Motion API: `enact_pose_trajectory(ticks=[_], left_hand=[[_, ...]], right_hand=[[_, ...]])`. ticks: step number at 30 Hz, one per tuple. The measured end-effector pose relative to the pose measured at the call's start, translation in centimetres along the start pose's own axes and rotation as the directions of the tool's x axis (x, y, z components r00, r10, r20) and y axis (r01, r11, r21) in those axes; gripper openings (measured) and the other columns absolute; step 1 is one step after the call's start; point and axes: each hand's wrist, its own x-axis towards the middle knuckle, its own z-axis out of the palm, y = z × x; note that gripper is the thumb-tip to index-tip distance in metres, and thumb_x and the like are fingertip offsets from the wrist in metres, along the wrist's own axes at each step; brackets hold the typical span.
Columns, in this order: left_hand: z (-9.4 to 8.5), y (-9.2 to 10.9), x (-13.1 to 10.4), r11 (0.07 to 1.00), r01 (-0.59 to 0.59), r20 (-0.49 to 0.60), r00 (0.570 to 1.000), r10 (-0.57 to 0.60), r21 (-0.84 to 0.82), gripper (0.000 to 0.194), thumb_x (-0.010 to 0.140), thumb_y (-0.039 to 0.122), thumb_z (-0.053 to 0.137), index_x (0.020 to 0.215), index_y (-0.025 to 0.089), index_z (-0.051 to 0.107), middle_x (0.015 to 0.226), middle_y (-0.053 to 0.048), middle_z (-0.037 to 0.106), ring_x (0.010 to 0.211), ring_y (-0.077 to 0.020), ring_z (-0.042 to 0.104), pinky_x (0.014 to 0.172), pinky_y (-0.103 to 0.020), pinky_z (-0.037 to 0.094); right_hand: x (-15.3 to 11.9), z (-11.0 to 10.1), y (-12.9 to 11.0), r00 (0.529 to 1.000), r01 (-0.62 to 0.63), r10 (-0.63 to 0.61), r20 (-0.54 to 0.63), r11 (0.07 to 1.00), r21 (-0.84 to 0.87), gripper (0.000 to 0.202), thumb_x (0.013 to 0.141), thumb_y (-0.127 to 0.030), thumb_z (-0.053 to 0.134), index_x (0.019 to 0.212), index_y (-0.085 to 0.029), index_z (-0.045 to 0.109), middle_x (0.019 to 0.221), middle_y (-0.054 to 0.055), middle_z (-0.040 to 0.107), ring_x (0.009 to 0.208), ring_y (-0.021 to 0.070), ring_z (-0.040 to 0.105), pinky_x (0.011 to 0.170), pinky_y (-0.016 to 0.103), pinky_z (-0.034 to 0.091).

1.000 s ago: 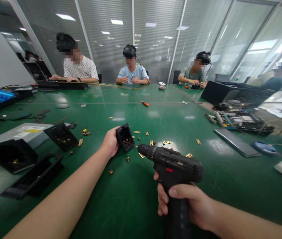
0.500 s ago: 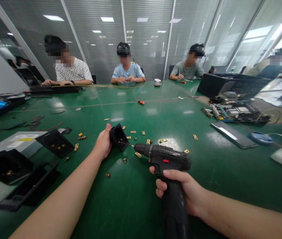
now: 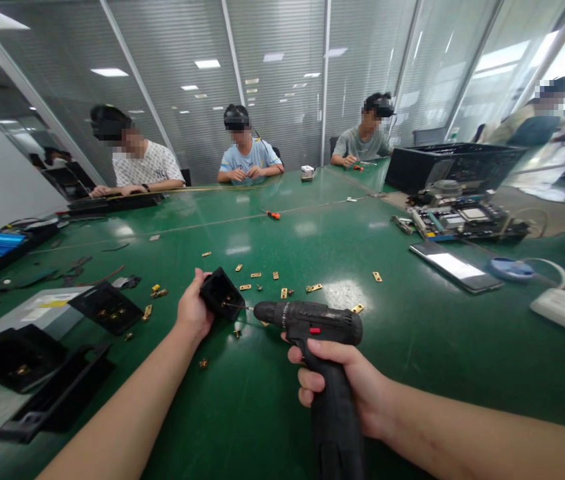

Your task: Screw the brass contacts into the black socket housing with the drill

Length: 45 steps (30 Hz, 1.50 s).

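Note:
My left hand (image 3: pixel 194 308) is closed around the side of a small black plastic box (image 3: pixel 218 288), tilted so its open side faces right. In my right hand (image 3: pixel 345 377) is a black cordless drill (image 3: pixel 307 320) with a red switch, its fingers wrapped round the handle. The drill's thin bit (image 3: pixel 236 306) reaches into the box; whether its tip sits in a screw is too small to tell. Small brass plates (image 3: pixel 284 293) and brass screws (image 3: pixel 237 333) lie scattered on the green table around the drill's nose.
Black plastic housings (image 3: pixel 107 308) with brass parts lie at left beside a silver metal case (image 3: pixel 52 308). To the right are a phone (image 3: pixel 455 267), a circuit board (image 3: pixel 462 217) and a black computer case (image 3: pixel 412 170). An orange screwdriver (image 3: pixel 273 215) lies farther back. Several people sit across the table.
The view has shifted, so the table and people appear slightly moved. Both hands, the box and the drill sit a little farther left and lower in view; the bit stays inside the box.

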Motion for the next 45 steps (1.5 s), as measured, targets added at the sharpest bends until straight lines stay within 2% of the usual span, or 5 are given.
enact_pose_trajectory(ticks=[3, 10, 25, 34, 45], left_hand=[[0.2, 0.0, 0.1, 1.000, -0.017, -0.060, 0.998, 0.017, 0.000, 0.033, 0.085, 0.053, 0.064, 0.084, 0.020, 0.066, 0.071, -0.001, 0.067, 0.063, -0.0186, 0.066, 0.059, -0.030, 0.055], [0.9, 0.0, 0.5, 0.997, 0.069, -0.158, 0.985, -0.071, -0.016, 0.030, 0.080, 0.052, 0.068, 0.075, 0.022, 0.064, 0.063, 0.001, 0.064, 0.059, -0.0206, 0.063, 0.057, -0.033, 0.053], [0.7, -0.4, 0.6, 0.998, 0.052, -0.130, 0.990, -0.054, -0.017, 0.029, 0.077, 0.049, 0.068, 0.074, 0.021, 0.062, 0.064, 0.000, 0.064, 0.062, -0.0208, 0.063, 0.062, -0.033, 0.053], [0.6, -0.2, 0.4, 0.998, 0.064, -0.141, 0.988, -0.066, -0.022, 0.021, 0.074, 0.041, 0.069, 0.074, 0.021, 0.064, 0.064, 0.001, 0.065, 0.061, -0.0206, 0.063, 0.060, -0.034, 0.054], [0.3, -0.6, 0.7, 1.000, -0.007, -0.128, 0.992, 0.006, -0.008, 0.015, 0.065, 0.034, 0.068, 0.067, 0.021, 0.062, 0.059, 0.003, 0.062, 0.056, -0.0183, 0.059, 0.054, -0.031, 0.052]], right_hand=[[-0.2, 0.4, 0.0, 0.998, 0.012, -0.016, -0.056, 0.997, -0.071, 0.030, 0.082, -0.039, 0.068, 0.096, -0.013, 0.062, 0.056, -0.002, 0.054, 0.059, 0.0140, 0.057, 0.066, 0.027, 0.037], [-0.1, 0.8, 0.6, 0.993, 0.055, -0.068, -0.096, 0.990, -0.131, 0.032, 0.077, -0.039, 0.072, 0.093, -0.013, 0.064, 0.055, 0.000, 0.058, 0.057, 0.0138, 0.056, 0.068, 0.029, 0.038], [-0.3, 0.7, 0.3, 0.996, 0.030, -0.042, -0.082, 0.989, -0.142, 0.026, 0.081, -0.036, 0.069, 0.093, -0.013, 0.062, 0.056, -0.001, 0.055, 0.059, 0.0139, 0.056, 0.067, 0.028, 0.037], [0.0, 1.0, 0.3, 0.992, 0.030, -0.053, -0.117, 0.982, -0.188, 0.033, 0.075, -0.038, 0.073, 0.094, -0.012, 0.063, 0.055, -0.002, 0.057, 0.058, 0.0142, 0.056, 0.069, 0.030, 0.039], [-0.1, 1.3, 0.1, 0.989, -0.011, -0.018, -0.146, 0.980, -0.197, 0.038, 0.069, -0.040, 0.077, 0.092, -0.014, 0.062, 0.055, -0.002, 0.058, 0.060, 0.0151, 0.059, 0.068, 0.029, 0.039]])
